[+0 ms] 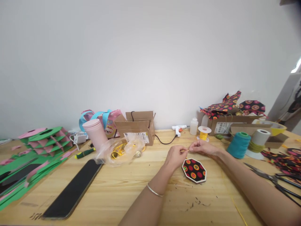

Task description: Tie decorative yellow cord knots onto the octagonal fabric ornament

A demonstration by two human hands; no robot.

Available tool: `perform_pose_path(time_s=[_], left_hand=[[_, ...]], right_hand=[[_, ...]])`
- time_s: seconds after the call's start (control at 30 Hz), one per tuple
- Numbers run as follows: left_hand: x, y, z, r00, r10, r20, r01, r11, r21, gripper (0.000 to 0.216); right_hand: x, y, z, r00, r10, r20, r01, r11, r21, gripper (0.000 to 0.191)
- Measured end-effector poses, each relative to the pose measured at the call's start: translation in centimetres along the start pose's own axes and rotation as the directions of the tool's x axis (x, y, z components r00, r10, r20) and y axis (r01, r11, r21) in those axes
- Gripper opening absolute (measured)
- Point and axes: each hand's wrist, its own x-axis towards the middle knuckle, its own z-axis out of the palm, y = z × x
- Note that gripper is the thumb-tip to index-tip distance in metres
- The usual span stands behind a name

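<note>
My left hand [176,157] and my right hand [199,147] meet over the middle of the table, fingertips pinched close together. Between them runs a thin yellow cord [185,151], which both hands hold. Just below hangs or lies an octagonal piece [194,170], covered in black fabric with red and yellow flower prints and edged in white; the cord seems to join its upper left corner. Whether the piece rests fully on the table I cannot tell. A longer length of yellow cord [237,209] trails across the wood beneath my right forearm.
Scissors [274,179] lie at the right, near a teal thread cone [239,145]. Behind are a yellow cord spool [203,134], a white bottle [194,126] and a glue gun [179,130]. A phone [75,190], pink cup [95,133] and plastic bag [122,150] occupy the left.
</note>
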Motion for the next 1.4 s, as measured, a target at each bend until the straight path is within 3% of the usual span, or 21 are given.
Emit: perform_pose_path(time_s=[0.4, 0.67, 1.03, 1.27, 1.4], left_hand=[[0.8, -0.7, 1.0, 0.990, -0.141, 0.023, 0.142, 0.949, -0.281, 0.022], [1.4, -1.5, 1.3, 0.972, -0.188, 0.140, 0.233, 0.842, -0.486, 0.021], [1.4, -1.0, 0.6, 0.959, -0.218, 0.182, 0.283, 0.780, -0.558, 0.019], [1.6, -0.9, 0.7, 0.950, -0.274, 0.152, 0.311, 0.773, -0.552, 0.016], [1.7, -1.0, 0.7, 0.934, -0.307, 0.183, 0.356, 0.755, -0.550, 0.016]], right_hand=[[-0.3, 0.6, 0.0, 0.993, -0.061, -0.105, 0.072, 0.993, 0.099, 0.025], [0.3, 1.1, -0.2, 0.983, -0.074, -0.165, 0.101, 0.982, 0.159, 0.020], [0.0, 0.7, -0.2, 0.985, -0.082, -0.151, 0.117, 0.963, 0.243, 0.016], [0.5, 1.0, 0.1, 0.984, -0.120, -0.132, 0.139, 0.980, 0.141, 0.022], [0.8, 1.2, 0.4, 0.974, -0.130, -0.183, 0.149, 0.985, 0.092, 0.024]])
